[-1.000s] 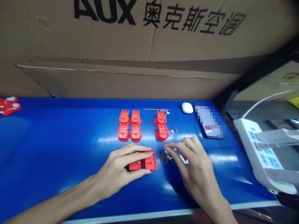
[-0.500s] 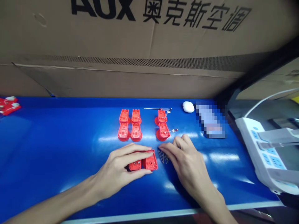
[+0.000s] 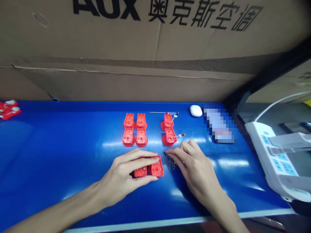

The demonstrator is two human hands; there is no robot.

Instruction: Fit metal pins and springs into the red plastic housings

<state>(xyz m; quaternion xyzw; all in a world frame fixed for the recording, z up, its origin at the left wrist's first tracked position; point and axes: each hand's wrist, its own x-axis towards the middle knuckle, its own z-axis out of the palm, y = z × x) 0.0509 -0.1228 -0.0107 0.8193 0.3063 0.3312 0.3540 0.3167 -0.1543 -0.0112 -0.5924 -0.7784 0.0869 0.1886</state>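
Note:
My left hand (image 3: 126,173) is closed round two red plastic parts on the blue table. The right one is an open-topped red housing (image 3: 157,169), held between thumb and fingers. Tucked against it under my fingers, a smaller red piece (image 3: 141,172) shows two metal-ringed holes. Several thin metal pins (image 3: 168,161) lie just right of the housing. My right hand (image 3: 191,165) rests over these pins with fingers bent and pressed together; whatever the fingertips hold is hidden. Behind my hands, two red housings (image 3: 170,136) carry small metal-shafted pieces.
Several more red housings (image 3: 128,136) stand in a block left of centre. A thin metal rod (image 3: 157,113), a white earbud case (image 3: 195,111) and a blurred-out phone (image 3: 218,124) lie farther back. A power strip (image 3: 274,155) sits right; cardboard (image 3: 121,85) walls the back.
My right hand and wrist have shifted very slightly at the metal pins. My left hand and the red parts stay in place.

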